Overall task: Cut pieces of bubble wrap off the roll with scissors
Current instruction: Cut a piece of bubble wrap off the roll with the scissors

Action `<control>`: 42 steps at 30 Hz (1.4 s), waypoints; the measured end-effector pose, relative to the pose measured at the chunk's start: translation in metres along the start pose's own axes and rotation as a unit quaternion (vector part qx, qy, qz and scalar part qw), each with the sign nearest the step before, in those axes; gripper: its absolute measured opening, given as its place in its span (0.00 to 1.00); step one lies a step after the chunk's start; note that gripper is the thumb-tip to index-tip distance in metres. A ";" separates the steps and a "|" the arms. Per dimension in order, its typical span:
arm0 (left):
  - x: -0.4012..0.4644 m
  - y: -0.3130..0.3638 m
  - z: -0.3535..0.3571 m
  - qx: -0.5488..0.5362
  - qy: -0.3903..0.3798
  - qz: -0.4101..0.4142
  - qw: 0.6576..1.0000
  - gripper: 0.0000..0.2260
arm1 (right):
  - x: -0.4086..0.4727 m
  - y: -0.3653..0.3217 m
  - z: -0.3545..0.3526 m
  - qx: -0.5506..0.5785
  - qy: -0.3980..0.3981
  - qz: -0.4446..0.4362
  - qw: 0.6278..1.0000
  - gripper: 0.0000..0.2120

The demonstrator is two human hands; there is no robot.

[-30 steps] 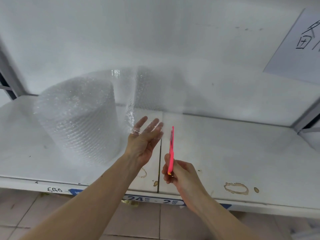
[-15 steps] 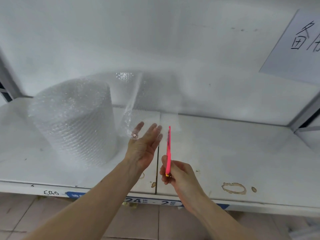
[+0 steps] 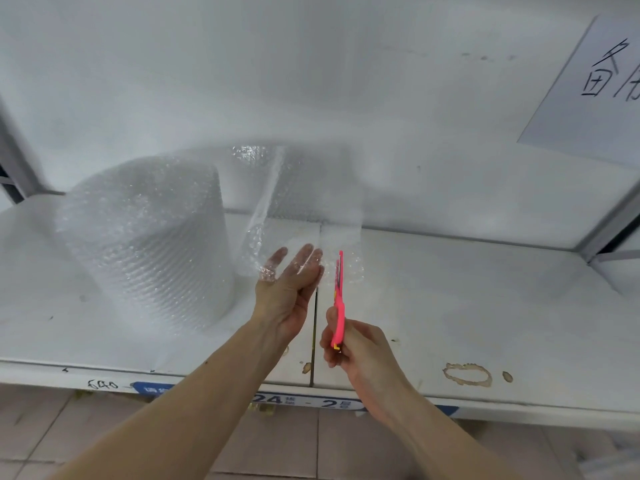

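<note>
Holding sheet (image 3: 304, 216) taut off roll (image 3: 145, 244) on shelf (image 3: 450, 306) with flat, relaxed left hand (image 3: 289, 289), right hand (image 3: 360, 351) gripping scissors (image 3: 338, 299), blades now reaching sheet's lower edge, cut starting.

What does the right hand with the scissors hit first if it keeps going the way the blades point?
Most likely the loose bubble wrap sheet pulled off the roll. The right hand points the pink scissors up and away, blade tips already at the sheet's lower edge beside the left hand. Depth is unclear; the white wall lies behind.
</note>
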State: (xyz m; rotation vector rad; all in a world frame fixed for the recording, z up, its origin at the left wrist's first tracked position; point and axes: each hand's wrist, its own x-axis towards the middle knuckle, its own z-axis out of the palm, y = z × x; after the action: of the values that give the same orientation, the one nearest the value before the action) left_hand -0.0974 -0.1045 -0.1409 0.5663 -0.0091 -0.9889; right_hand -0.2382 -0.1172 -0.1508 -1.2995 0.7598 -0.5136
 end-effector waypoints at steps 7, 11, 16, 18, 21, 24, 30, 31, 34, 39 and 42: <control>0.002 0.002 0.000 0.023 0.001 0.015 1.000 0.29 | 0.000 0.001 -0.001 -0.004 0.002 0.007 1.000 0.21; 0.002 0.003 0.001 0.015 -0.013 0.017 1.000 0.28 | 0.000 0.002 0.000 -0.006 0.002 0.017 1.000 0.19; 0.001 0.003 0.001 -0.003 -0.022 0.015 1.000 0.29 | -0.001 0.003 0.000 0.006 -0.004 0.015 1.000 0.19; 0.001 0.003 0.001 -0.007 -0.020 0.015 1.000 0.30 | -0.001 0.004 0.001 0.008 -0.005 0.014 1.000 0.19; 0.001 0.003 0.001 -0.010 -0.021 0.014 1.000 0.30 | 0.000 0.004 0.001 0.012 -0.004 0.013 1.000 0.19; 0.001 0.003 0.001 -0.005 -0.022 0.015 1.000 0.30 | 0.000 0.003 0.001 0.012 -0.004 0.014 1.000 0.19; 0.000 0.001 0.002 0.009 -0.023 0.008 1.000 0.31 | 0.000 0.000 0.001 0.020 -0.006 0.020 1.000 0.20; 0.000 0.000 0.001 0.011 -0.021 0.007 1.000 0.31 | 0.000 0.000 0.001 0.019 -0.003 0.020 1.000 0.20; 0.000 0.000 0.001 0.013 -0.015 0.005 1.000 0.31 | 0.000 0.000 0.001 0.019 0.005 0.020 1.000 0.18; 0.001 0.002 0.003 0.012 0.003 0.001 1.000 0.31 | 0.000 0.002 0.002 0.016 0.002 0.014 1.000 0.18; -0.001 0.002 0.007 0.023 0.011 0.008 1.000 0.36 | 0.001 0.004 0.002 0.015 0.009 0.017 1.000 0.18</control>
State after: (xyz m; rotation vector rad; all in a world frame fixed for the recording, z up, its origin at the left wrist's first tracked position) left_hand -0.0982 -0.1055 -0.1338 0.6177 -0.0173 -0.9685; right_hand -0.2369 -0.1157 -0.1547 -1.2536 0.7845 -0.5078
